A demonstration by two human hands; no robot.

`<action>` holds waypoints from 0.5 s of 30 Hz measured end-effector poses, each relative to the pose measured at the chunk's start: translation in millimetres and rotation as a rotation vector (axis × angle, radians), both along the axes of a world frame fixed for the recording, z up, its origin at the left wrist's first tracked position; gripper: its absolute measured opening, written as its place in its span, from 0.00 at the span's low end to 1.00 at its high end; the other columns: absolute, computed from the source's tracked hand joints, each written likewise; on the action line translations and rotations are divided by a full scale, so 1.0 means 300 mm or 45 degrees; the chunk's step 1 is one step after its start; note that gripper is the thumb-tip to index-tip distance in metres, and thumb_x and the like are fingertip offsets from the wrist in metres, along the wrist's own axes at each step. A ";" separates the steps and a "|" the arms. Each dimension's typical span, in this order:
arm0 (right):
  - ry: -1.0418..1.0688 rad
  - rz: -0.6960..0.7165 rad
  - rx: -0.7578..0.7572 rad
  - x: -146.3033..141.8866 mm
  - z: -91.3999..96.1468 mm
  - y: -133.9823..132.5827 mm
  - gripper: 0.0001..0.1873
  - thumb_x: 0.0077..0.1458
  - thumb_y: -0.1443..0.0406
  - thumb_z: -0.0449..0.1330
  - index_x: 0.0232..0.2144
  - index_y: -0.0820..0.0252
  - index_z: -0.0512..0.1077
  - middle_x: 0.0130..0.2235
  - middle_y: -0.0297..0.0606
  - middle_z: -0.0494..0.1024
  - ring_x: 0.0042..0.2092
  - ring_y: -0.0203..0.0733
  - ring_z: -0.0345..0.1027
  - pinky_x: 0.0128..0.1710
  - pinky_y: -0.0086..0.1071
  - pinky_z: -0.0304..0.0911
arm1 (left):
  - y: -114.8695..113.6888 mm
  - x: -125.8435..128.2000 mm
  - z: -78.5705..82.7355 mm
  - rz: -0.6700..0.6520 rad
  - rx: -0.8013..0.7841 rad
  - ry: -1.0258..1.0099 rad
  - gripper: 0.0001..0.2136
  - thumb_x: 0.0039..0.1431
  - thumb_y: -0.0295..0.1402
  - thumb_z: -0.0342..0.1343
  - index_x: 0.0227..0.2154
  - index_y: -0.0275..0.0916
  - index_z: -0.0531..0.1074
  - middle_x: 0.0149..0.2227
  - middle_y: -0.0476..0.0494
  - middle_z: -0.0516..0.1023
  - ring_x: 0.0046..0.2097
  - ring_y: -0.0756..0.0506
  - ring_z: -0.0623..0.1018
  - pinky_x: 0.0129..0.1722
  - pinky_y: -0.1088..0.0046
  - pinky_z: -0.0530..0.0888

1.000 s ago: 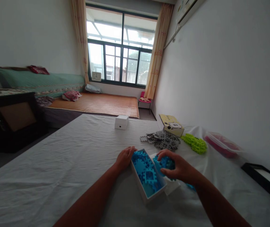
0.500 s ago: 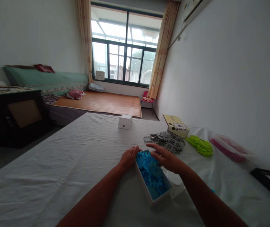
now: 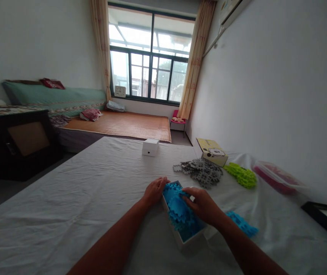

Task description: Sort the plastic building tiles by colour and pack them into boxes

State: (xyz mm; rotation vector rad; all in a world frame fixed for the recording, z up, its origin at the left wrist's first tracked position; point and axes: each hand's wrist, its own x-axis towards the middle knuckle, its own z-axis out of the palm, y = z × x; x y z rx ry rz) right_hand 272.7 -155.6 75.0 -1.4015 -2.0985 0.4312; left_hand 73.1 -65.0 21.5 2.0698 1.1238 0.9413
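An open white box [image 3: 173,228] stands on the white cloth in front of me, filled with blue notched plastic building pieces [image 3: 177,204]. My left hand [image 3: 155,191] is closed on the box's far left edge, thumb and fingers at the rim. Over the box's right side, my right hand [image 3: 202,202] pinches a blue notched piece between thumb and fingers; part of that piece is hidden by the fingers. A second heap of blue pieces [image 3: 242,224] lies on the cloth just beyond my right forearm.
Grey notched pieces [image 3: 205,173] lie heaped past the box, beside a yellow cartoon box [image 3: 212,151] and lime-green pieces [image 3: 242,175]. A clear-lidded pink container [image 3: 277,177] and a black frame [image 3: 323,219] are at right. A small white box [image 3: 150,148] stands at the far edge.
My right hand has dropped from above the far rim to the blue pieces and closed on one. The blue heap beside my right forearm has come into sight. My left hand stays put.
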 end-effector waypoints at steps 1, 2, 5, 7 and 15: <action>0.008 -0.037 0.040 -0.002 -0.002 0.007 0.17 0.58 0.58 0.53 0.45 0.56 0.73 0.40 0.41 0.78 0.39 0.43 0.71 0.39 0.36 0.67 | 0.001 0.000 -0.001 -0.003 0.005 0.001 0.28 0.65 0.47 0.30 0.37 0.39 0.76 0.40 0.43 0.79 0.44 0.45 0.75 0.46 0.72 0.68; 0.027 -0.063 0.074 -0.003 -0.001 0.013 0.17 0.59 0.58 0.51 0.46 0.56 0.73 0.42 0.41 0.77 0.40 0.44 0.71 0.40 0.36 0.67 | 0.002 0.000 -0.002 -0.010 0.010 0.001 0.29 0.65 0.47 0.30 0.37 0.39 0.77 0.41 0.43 0.79 0.44 0.45 0.75 0.46 0.72 0.68; 0.030 0.024 0.140 -0.006 0.013 0.014 0.20 0.59 0.59 0.52 0.52 0.55 0.68 0.47 0.42 0.75 0.47 0.45 0.68 0.46 0.38 0.66 | 0.004 0.000 -0.005 -0.027 0.024 0.002 0.29 0.65 0.47 0.30 0.37 0.39 0.76 0.40 0.44 0.79 0.44 0.45 0.75 0.47 0.73 0.68; -0.027 0.132 0.156 -0.011 0.025 -0.006 0.23 0.57 0.59 0.56 0.55 0.56 0.65 0.50 0.43 0.73 0.52 0.47 0.64 0.51 0.42 0.62 | 0.005 -0.001 -0.006 -0.024 0.024 -0.001 0.28 0.65 0.47 0.30 0.37 0.39 0.76 0.41 0.43 0.79 0.45 0.45 0.75 0.47 0.73 0.68; -0.045 0.170 0.174 -0.012 -0.013 -0.081 0.10 0.59 0.63 0.54 0.40 0.51 0.74 0.47 0.38 0.75 0.49 0.44 0.66 0.49 0.41 0.64 | 0.001 -0.001 -0.001 -0.022 0.011 -0.003 0.28 0.65 0.47 0.31 0.37 0.39 0.76 0.40 0.44 0.79 0.44 0.44 0.75 0.45 0.73 0.69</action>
